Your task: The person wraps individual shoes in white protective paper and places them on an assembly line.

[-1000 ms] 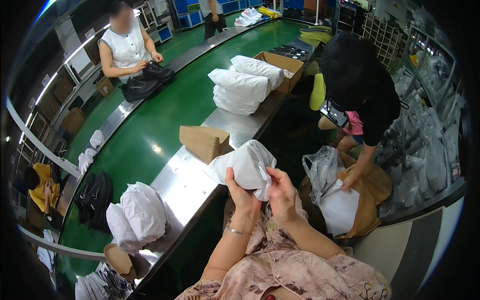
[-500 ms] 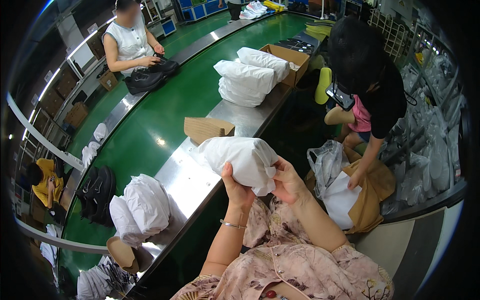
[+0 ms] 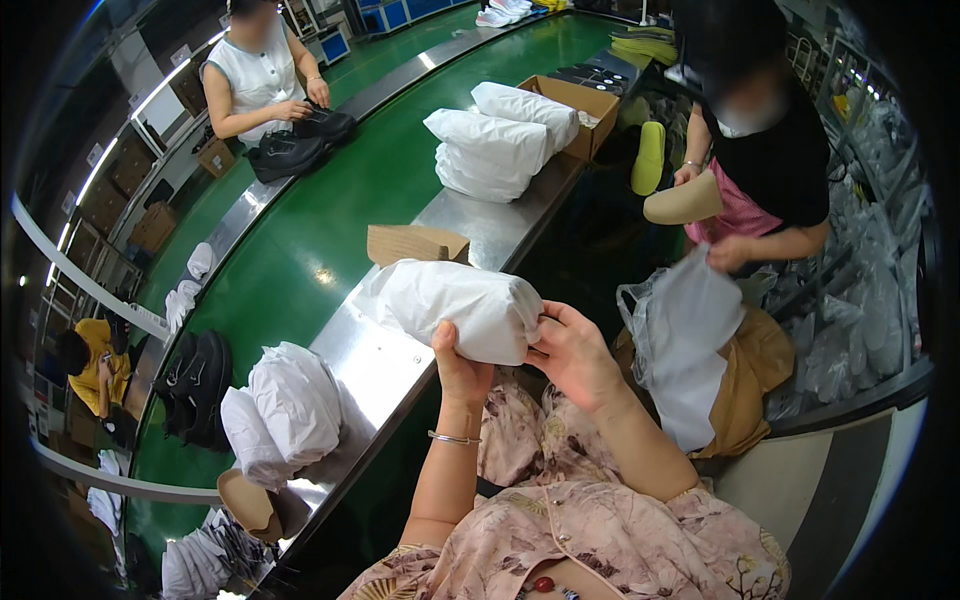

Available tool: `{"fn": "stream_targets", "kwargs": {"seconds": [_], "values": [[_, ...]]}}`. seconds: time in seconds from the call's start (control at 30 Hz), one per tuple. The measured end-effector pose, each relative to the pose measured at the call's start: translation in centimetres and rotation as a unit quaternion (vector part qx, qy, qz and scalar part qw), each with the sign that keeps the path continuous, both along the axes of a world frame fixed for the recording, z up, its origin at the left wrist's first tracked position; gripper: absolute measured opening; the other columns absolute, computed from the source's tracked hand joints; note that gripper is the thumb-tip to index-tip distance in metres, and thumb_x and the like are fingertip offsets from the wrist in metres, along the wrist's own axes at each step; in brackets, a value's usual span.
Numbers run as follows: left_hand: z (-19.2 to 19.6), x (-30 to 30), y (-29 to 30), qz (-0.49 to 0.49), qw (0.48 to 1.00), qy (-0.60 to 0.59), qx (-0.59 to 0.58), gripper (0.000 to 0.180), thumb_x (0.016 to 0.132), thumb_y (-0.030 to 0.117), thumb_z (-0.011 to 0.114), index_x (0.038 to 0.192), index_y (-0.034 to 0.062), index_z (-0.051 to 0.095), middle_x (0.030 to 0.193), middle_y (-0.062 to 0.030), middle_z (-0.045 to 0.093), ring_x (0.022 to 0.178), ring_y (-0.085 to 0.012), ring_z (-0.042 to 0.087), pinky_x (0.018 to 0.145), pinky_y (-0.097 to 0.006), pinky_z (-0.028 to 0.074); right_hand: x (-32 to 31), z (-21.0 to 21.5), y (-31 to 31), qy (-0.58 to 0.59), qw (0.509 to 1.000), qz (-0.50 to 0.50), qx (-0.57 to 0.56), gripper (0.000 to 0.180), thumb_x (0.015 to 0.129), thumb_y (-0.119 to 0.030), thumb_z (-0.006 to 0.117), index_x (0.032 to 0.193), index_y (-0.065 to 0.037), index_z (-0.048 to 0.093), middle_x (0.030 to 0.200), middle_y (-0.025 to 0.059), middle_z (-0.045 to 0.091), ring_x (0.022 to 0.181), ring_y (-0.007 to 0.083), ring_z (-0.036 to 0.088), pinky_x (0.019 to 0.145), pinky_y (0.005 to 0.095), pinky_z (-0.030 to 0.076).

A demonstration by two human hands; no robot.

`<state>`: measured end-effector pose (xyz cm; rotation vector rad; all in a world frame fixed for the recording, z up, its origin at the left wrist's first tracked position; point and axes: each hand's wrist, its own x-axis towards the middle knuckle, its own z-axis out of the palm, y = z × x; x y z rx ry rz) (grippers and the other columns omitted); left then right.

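Observation:
A shoe-sized bundle wrapped in white paper (image 3: 455,308) is held in front of me, just above the metal edge of the line. My left hand (image 3: 464,368) grips it from below and in front, thumb up against the paper. At its right end, the fingers of my right hand (image 3: 575,350) pinch the folded paper. What the wrapping contains is hidden. Behind the bundle lies a brown cardboard piece (image 3: 415,243) on the metal ledge (image 3: 385,350).
White wrapped bundles (image 3: 490,150) stand beyond, by an open cardboard box (image 3: 590,115); more wrapped bundles (image 3: 290,405) sit at left near black shoes (image 3: 200,385). On the right, a co-worker (image 3: 770,170) holds a beige shoe form (image 3: 685,200) and white paper (image 3: 695,300). Another person (image 3: 265,80) handles black shoes.
The bundle and my hands have shifted slightly left and up. The co-worker on the right has straightened, lifting white paper out of the brown bag and raising the beige form.

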<state>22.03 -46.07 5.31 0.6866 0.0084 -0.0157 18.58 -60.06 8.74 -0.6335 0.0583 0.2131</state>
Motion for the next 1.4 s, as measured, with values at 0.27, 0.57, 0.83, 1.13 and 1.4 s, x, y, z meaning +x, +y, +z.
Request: {"fn": "stream_targets", "kwargs": {"seconds": [0.27,0.57,0.83,1.13,1.4], "values": [[-1.7,0.3,-0.3,-0.028,0.998,-0.006,-0.047,0.079,0.075,0.052,0.050,0.129,-0.0033,0.033,0.123,-0.0216,0.047,0.115,-0.0349,0.047,0.098,-0.042,0.038,-0.2,-1.6,0.8,-0.075,0.995,-0.049,-0.040,0.033,0.081,-0.001,0.061,0.111,0.001,0.046,0.100,0.0083,0.059,0.092,0.0141,0.058,0.085,0.0297,0.046],[1.3,-0.9,-1.5,-0.074,0.992,-0.044,-0.092,0.084,0.074,0.057,0.046,0.127,-0.0078,0.033,0.119,-0.0232,0.049,0.110,-0.0358,0.050,0.098,-0.042,0.039,-1.5,-1.8,1.9,-0.102,0.993,-0.050,0.028,0.023,0.084,0.001,0.058,0.107,-0.002,0.057,0.092,0.0033,0.062,0.084,0.0112,0.056,0.076,0.0267,0.045],[1.4,-1.4,-2.2,-0.073,0.993,-0.028,-0.087,0.085,0.073,0.057,0.048,0.127,-0.0061,0.033,0.117,-0.0233,0.050,0.108,-0.0361,0.052,0.096,-0.043,0.041,-2.0,-1.7,2.4,-0.095,0.988,-0.103,0.060,0.026,0.083,0.003,0.058,0.108,-0.001,0.055,0.101,0.0059,0.060,0.095,0.0151,0.057,0.087,0.0298,0.045],[0.9,-1.0,-0.4,-0.051,0.993,-0.101,0.017,0.091,0.066,0.053,0.062,0.130,-0.0039,0.030,0.117,-0.0214,0.050,0.108,-0.0354,0.052,0.095,-0.044,0.041,-2.1,-0.4,0.9,0.039,0.996,-0.076,0.003,0.026,0.081,-0.003,0.060,0.105,0.002,0.049,0.094,0.0110,0.058,0.089,0.0193,0.057,0.084,0.0324,0.046],[1.3,-0.8,0.4,-0.055,0.993,-0.101,0.030,0.092,0.061,0.051,0.069,0.127,-0.0032,0.035,0.117,-0.0183,0.051,0.111,-0.0332,0.050,0.097,-0.043,0.040,-2.8,0.2,0.4,0.057,0.994,-0.014,0.097,0.029,0.088,-0.014,0.055,0.111,0.003,0.049,0.106,0.0140,0.058,0.101,0.0230,0.055,0.092,0.0348,0.042]]}}
